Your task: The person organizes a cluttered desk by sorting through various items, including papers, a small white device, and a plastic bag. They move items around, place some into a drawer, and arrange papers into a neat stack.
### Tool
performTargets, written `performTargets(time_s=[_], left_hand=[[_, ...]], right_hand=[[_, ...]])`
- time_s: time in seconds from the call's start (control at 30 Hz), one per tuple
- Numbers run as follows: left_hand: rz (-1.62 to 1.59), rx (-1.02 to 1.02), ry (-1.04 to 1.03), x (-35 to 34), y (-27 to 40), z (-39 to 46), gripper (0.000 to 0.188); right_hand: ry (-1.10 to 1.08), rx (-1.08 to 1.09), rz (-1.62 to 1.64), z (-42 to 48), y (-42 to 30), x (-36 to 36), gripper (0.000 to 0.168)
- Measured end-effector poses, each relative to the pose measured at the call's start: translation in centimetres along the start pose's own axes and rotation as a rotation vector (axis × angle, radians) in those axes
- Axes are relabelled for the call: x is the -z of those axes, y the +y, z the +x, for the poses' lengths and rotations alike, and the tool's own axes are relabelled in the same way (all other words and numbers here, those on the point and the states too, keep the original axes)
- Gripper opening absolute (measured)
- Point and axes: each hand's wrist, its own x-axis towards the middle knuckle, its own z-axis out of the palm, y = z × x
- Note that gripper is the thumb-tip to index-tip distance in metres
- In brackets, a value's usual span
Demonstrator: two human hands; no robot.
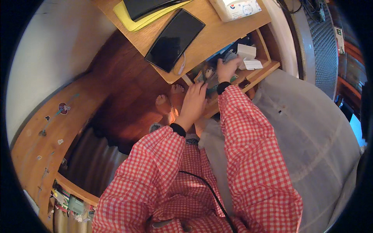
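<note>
An open wooden drawer (263, 69) juts out beneath a wooden tabletop (230, 32), crowded with small items. My right hand (228, 69) reaches into it, its fingers at a grey item (230, 56); blur hides whether they grip it. Right beside that hand is a white box (246, 51) with its flap raised. My left hand (193, 100) lies palm down by the drawer's left part, fingers extended and slightly apart. Its fingertips are close to a packet with a printed picture (207, 72) and other jumbled contents; what lies under the palm is hidden.
On the tabletop lie a black-screened tablet or large phone (175, 40), a white stylus-like stick (182, 64), a yellow case (131, 24) and a tissue pack (243, 10). A grey-covered surface (306, 125) borders my right arm. A black cable (208, 186) crosses my lap.
</note>
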Motion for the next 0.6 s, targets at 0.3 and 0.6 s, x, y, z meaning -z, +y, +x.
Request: performTargets(time_s=[0.3, 0.6], left_hand=[[0.112, 0.113, -0.053, 2.5, 0.6, -4.9, 0.055], [0.129, 0.206, -0.044, 6.4, -0.4, -9.7, 0.063]], right_hand=[[0.072, -0.055, -0.324, -3.3, -3.3, -0.6, 0.074], [0.067, -0.032, -0.322, -5.2, -0.6, -0.4, 0.079]])
